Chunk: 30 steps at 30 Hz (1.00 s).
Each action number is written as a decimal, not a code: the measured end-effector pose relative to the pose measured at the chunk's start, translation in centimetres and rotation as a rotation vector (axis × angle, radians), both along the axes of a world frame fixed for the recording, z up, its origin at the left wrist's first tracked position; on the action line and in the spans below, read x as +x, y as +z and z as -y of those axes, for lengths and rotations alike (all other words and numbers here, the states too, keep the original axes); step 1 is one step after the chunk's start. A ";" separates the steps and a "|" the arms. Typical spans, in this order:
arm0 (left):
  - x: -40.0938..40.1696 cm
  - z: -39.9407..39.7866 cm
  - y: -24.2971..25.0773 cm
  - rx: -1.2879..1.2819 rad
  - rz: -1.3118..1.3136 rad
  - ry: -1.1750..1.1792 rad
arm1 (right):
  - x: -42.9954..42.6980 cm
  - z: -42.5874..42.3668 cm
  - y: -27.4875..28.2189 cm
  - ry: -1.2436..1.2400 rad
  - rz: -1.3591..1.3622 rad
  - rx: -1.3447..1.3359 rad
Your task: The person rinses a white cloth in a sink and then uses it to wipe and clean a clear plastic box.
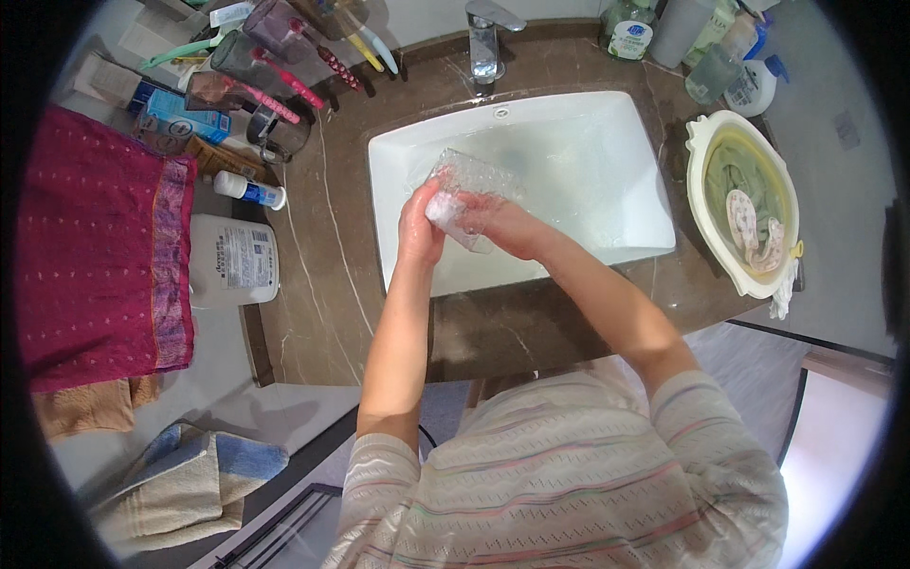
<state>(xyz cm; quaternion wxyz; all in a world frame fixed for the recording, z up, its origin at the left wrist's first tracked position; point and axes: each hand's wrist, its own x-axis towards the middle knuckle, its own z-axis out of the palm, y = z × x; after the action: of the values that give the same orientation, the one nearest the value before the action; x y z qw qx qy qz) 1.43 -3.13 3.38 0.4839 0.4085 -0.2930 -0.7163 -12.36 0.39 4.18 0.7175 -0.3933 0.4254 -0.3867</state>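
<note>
Over the white washbasin [640, 213], both hands are on a wet, clear plastic container [483, 167]. My left hand [421, 226] grips its left side, the thumb near a bunched white piece [444, 208], perhaps a cloth or scrubber. My right hand [512, 226] is on the container's right side, and its fingers show through the clear wall. Whether those fingers are inside or behind it, I cannot tell. Cloudy water stands in the basin below the hands.
A chrome faucet [485, 50] rises behind the basin. To the right, a cream plastic tub [700, 185] holds water and cloth. Several bottles [629, 35] crowd the back right corner. Toothbrush cups [245, 64] and a white jug [234, 259] line the left side, near a hanging magenta towel [99, 249].
</note>
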 end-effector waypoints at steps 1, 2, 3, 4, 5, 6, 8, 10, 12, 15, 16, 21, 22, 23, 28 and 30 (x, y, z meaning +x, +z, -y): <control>0.0 0.0 0.3 -0.001 -0.002 -0.003 | 0.0 0.2 0.2 -0.003 -0.002 -0.001; 0.1 0.0 0.7 0.028 0.046 -0.031 | -0.1 0.5 0.5 0.095 -0.152 -0.143; 0.2 -0.1 1.1 0.057 0.094 -0.060 | -0.1 0.5 0.9 0.193 -0.303 -0.284; 0.4 0.1 1.1 0.057 0.093 -0.065 | 0.1 0.4 0.4 0.188 -0.305 -0.283; 0.6 0.5 1.2 0.045 0.178 -0.092 | 0.4 0.3 -0.8 0.101 -0.324 -0.380; 1.1 0.8 1.4 0.032 0.266 -0.110 | 0.8 0.3 -1.8 0.020 -0.338 -0.480; 1.1 1.4 2.8 -0.038 0.388 -0.109 | 0.7 -0.1 -3.6 0.018 -0.520 -0.591; 2.1 2.1 4.0 -0.145 0.481 -0.102 | 0.1 -0.9 -3.9 0.025 -0.699 -0.699; 3.4 2.6 5.3 -0.291 0.594 -0.097 | -1.8 -2.0 -3.2 0.128 -0.721 -0.743; 4.3 2.3 8.2 -0.504 0.994 -0.096 | -5.3 -1.9 -2.8 0.001 -0.707 -0.362; 4.1 1.9 9.1 -0.707 1.123 -0.065 | -6.2 -1.7 -2.4 -0.047 -0.678 -0.404; 3.7 0.3 11.0 -1.013 1.238 0.020 | -9.0 -1.7 -1.1 -0.076 -0.468 -0.013; 3.6 0.0 11.2 -1.015 1.238 0.024 | -9.5 -1.8 -1.6 -0.133 -0.342 0.037; 3.5 -0.5 11.5 -0.982 1.231 0.034 | -9.9 -2.1 -1.9 -0.133 -0.343 0.032; 3.7 -2.3 12.3 -0.981 1.202 0.091 | -10.7 -3.2 -1.4 -0.133 -0.522 -0.062; 3.8 -3.1 12.9 -1.001 1.156 0.135 | -11.2 -3.7 0.1 -0.109 -0.565 -0.104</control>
<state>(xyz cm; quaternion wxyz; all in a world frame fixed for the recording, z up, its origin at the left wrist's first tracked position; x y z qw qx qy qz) 5.23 -0.04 16.26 0.4238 0.4674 -0.7632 -0.1396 -23.56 4.12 4.28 0.5278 -0.4980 0.6085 -0.3212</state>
